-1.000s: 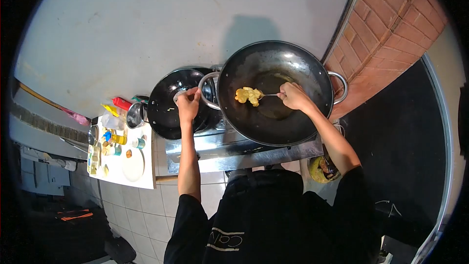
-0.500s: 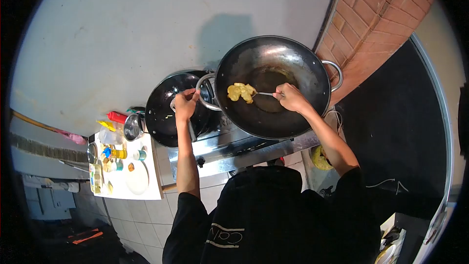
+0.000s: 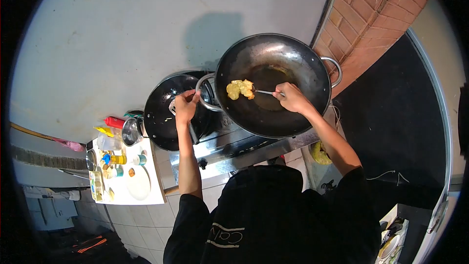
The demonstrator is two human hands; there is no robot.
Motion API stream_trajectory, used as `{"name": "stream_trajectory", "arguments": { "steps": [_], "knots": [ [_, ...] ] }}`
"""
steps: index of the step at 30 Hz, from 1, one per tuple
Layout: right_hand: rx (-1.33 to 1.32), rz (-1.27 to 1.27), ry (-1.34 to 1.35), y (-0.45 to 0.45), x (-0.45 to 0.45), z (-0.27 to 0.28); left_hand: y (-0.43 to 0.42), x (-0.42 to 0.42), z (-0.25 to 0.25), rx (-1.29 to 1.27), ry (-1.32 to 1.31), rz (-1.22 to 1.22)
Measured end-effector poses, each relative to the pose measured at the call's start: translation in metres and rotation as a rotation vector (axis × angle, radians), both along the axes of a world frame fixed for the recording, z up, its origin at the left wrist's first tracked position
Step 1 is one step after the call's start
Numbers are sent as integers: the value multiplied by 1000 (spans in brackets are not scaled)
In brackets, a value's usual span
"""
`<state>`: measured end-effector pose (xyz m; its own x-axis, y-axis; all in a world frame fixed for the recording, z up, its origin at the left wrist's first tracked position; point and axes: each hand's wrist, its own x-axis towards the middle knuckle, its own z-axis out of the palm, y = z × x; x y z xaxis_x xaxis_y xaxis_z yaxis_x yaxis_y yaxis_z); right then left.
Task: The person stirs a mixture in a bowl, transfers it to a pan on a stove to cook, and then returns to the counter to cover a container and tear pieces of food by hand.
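1. Food clump [image 3: 240, 89] has shifted slightly left within the large wok [image 3: 293, 117] since the earliest frame; camera view has shifted too.
2. Clump sits left of center in the large wok, upper middle of the frame.
3. Metal utensil [image 3: 266, 92]: long axis nearly horizontal across the frame, dropping slightly to the right. Working end points left into the clump; its head is hidden there, so exact type unclear.
4. Right hand [image 3: 291, 98]: closed around the utensil's handle end, over the right half of the large wok. Fingers wrapped, no visible gap.
5. Left hand [image 3: 185, 107]: fingers bent, fingertips right at the left loop handle [image 3: 204, 99]. Can't tell if they're clamped on it. Hand is above the smaller wok [image 3: 159, 124], left of the large one.
6. Large wok: dark metal, round, smooth and worn, glossy at the upper rim, brownish oily patch near center. Two bright metal loop handles, one each side.
7. Clump: lumpy, irregular, yellow with browned edges.
8. Smaller wok: black, shiny, pale scrap inside.
9. Stove [image 3: 222, 159]: reflective metal front below both woks.
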<state>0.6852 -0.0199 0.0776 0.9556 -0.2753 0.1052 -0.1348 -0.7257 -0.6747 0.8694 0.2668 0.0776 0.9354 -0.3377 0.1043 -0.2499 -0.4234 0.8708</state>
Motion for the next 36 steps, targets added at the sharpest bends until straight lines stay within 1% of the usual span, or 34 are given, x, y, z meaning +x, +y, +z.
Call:
{"name": "stream_trajectory", "arguments": {
  "steps": [3,5,7,8,12,16,18,22,24,26,27,29,30,32,33,36],
  "knots": [
    [-24,-2,60,1,0,4,3,6,-9,-17,15,-30],
    [-34,3,59,1,5,-4,4,9,-15,-49,-9,-35],
    [-42,17,56,5,9,-5,0,1,-4,-39,-2,-30],
    [-17,39,95,7,12,-5,0,-1,0,-29,2,-22],
    [50,81,163,10,20,-5,1,-2,2,37,38,-5],
    [36,73,114,2,21,-9,1,-3,1,29,47,18],
    [11,61,24,-4,16,-7,2,-1,-3,7,40,4],
    [-10,69,93,-17,6,3,3,1,-4,8,64,3],
    [-17,65,71,-16,-3,12,2,0,-2,13,67,3],
    [-98,64,24,-12,-13,22,1,-4,4,3,59,11],
    [-97,67,26,-7,-17,29,2,-2,2,3,61,14],
    [-181,36,92,2,-31,39,3,1,-2,-33,95,-14],
    [-179,37,95,8,-38,41,2,0,-2,-31,98,-13],
    [-234,47,181,18,-54,43,0,-3,-1,-16,47,20],
    [-240,87,187,21,-61,45,0,-4,0,-13,50,21],
    [-249,83,192,29,-75,48,-1,-7,4,-18,83,23]
  ]
}}
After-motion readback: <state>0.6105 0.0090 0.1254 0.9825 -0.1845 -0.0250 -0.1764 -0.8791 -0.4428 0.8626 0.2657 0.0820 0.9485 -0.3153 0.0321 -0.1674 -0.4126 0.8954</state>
